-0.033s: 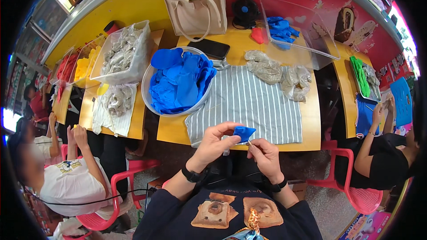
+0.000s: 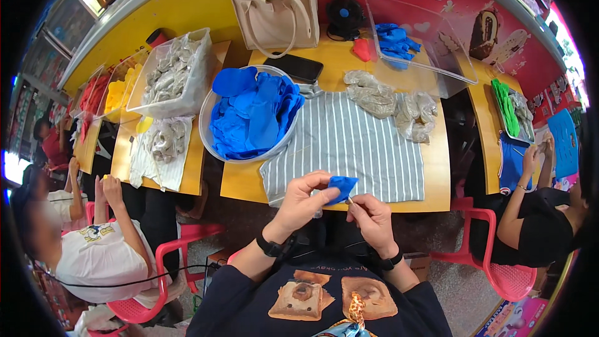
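Observation:
Near the front edge of the table, my left hand (image 2: 302, 203) pinches a small bright blue piece, soft and cloth-like (image 2: 342, 186), between thumb and fingers. Just to its right, my right hand (image 2: 372, 219) is closed on a thin pale stick (image 2: 350, 200), whose tip meets the lower edge of the blue piece. Both hands are above the front edge of a grey-and-white striped cloth (image 2: 349, 143). A round clear tub (image 2: 204, 122) to the left is heaped with blue pieces (image 2: 256, 112) like the one I hold.
Behind the tub lie a black phone (image 2: 298, 67) and a beige tote bag (image 2: 274, 19). Bags of greyish material (image 2: 377, 97) rest on the cloth, near a clear bin (image 2: 449, 81) and a small black fan (image 2: 344, 15). People sit at tables on both sides.
The blue piece has tilted slightly in my left fingers, its lower part now showing more. My right hand holds nearly the same place.

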A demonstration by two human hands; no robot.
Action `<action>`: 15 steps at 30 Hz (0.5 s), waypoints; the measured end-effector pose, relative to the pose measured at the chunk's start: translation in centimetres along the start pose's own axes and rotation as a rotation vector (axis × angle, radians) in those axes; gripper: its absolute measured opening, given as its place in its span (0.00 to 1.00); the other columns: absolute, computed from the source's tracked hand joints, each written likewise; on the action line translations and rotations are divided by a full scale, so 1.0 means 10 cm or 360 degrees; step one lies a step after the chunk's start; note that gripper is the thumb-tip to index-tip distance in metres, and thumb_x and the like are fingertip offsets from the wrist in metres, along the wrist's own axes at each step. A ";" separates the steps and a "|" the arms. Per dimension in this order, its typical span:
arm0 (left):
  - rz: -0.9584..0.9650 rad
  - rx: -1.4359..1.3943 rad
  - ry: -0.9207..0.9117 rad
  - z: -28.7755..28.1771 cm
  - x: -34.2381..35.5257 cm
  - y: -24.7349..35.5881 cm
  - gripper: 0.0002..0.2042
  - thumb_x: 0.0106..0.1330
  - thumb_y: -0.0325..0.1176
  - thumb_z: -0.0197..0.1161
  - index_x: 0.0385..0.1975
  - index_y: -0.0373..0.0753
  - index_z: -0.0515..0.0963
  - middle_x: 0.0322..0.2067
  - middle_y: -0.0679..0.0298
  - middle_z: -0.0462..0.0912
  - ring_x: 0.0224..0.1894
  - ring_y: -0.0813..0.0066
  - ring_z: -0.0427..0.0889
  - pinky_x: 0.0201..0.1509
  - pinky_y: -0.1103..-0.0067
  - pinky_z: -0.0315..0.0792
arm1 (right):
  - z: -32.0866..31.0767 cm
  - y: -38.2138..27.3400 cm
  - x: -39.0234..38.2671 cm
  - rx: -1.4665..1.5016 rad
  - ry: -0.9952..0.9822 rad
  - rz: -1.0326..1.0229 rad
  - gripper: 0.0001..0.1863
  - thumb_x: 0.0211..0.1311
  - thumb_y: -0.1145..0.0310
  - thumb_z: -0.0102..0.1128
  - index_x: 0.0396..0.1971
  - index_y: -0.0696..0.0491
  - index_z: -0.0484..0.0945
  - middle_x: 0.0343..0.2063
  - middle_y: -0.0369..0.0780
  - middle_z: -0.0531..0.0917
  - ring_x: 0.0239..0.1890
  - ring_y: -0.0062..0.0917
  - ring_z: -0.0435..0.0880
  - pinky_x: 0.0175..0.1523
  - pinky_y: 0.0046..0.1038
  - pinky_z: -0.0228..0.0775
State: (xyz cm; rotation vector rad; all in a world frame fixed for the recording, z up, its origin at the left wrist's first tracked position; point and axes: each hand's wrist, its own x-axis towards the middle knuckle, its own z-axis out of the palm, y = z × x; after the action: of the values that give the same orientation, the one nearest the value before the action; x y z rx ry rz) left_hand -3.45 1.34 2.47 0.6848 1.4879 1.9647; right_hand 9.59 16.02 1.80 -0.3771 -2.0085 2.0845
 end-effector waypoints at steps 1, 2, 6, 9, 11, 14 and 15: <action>0.0001 0.0126 0.0012 0.02 -0.01 0.03 0.09 0.68 0.30 0.57 0.38 0.29 0.80 0.33 0.66 0.78 0.35 0.82 0.75 0.38 0.86 0.68 | 0.02 -0.01 0.00 -0.0015 0.0008 0.0001 0.04 0.64 0.77 0.54 0.35 0.59 0.78 0.21 0.34 0.79 0.21 0.12 0.74 0.27 0.17 0.64; -0.0067 -0.0041 0.0144 0.09 0.00 0.10 0.05 0.65 0.24 0.59 0.32 0.28 0.79 0.28 0.68 0.74 0.30 0.84 0.71 0.33 0.84 0.65 | 0.03 -0.01 -0.01 -0.0030 0.0016 0.0002 0.04 0.64 0.78 0.54 0.35 0.59 0.78 0.21 0.34 0.79 0.20 0.11 0.72 0.26 0.15 0.63; 0.0081 0.0251 0.0149 0.08 0.01 0.02 0.08 0.64 0.25 0.60 0.24 0.29 0.74 0.23 0.66 0.71 0.26 0.82 0.68 0.29 0.82 0.62 | 0.06 0.02 -0.05 -0.0190 0.0144 -0.0088 0.04 0.63 0.79 0.53 0.34 0.59 0.78 0.20 0.34 0.79 0.19 0.12 0.72 0.25 0.15 0.63; 0.0212 0.0504 0.0009 0.13 -0.02 -0.01 0.10 0.62 0.25 0.61 0.20 0.29 0.70 0.20 0.64 0.69 0.23 0.80 0.67 0.26 0.80 0.61 | 0.09 0.05 -0.08 -0.0305 0.0230 -0.0333 0.04 0.62 0.81 0.54 0.32 0.60 0.78 0.20 0.35 0.79 0.20 0.14 0.75 0.26 0.16 0.65; 0.0203 0.0477 0.0019 0.16 -0.03 0.00 0.11 0.62 0.25 0.62 0.19 0.30 0.69 0.19 0.63 0.68 0.22 0.78 0.66 0.26 0.80 0.60 | 0.11 0.05 -0.06 -0.0293 0.0225 -0.0315 0.04 0.60 0.83 0.54 0.32 0.61 0.78 0.19 0.36 0.77 0.20 0.16 0.76 0.27 0.18 0.66; 0.0114 0.0300 0.0036 0.16 -0.01 -0.02 0.14 0.64 0.24 0.60 0.17 0.31 0.67 0.19 0.68 0.65 0.22 0.83 0.62 0.25 0.81 0.57 | 0.13 0.07 -0.05 -0.0267 0.0251 -0.0304 0.04 0.59 0.84 0.54 0.32 0.61 0.78 0.17 0.36 0.77 0.20 0.16 0.76 0.27 0.18 0.66; 0.0078 0.0251 0.0049 0.15 -0.01 -0.03 0.14 0.64 0.24 0.60 0.16 0.31 0.67 0.19 0.68 0.65 0.23 0.84 0.63 0.25 0.82 0.57 | 0.13 0.05 -0.03 -0.0285 0.0246 -0.0313 0.04 0.59 0.84 0.54 0.32 0.61 0.78 0.17 0.36 0.76 0.19 0.16 0.76 0.27 0.18 0.66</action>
State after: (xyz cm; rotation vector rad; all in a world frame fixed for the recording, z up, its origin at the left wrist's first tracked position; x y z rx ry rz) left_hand -2.28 2.33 2.56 0.7679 1.6728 1.9159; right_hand 9.40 14.67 1.35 -0.3444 -2.0546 1.7133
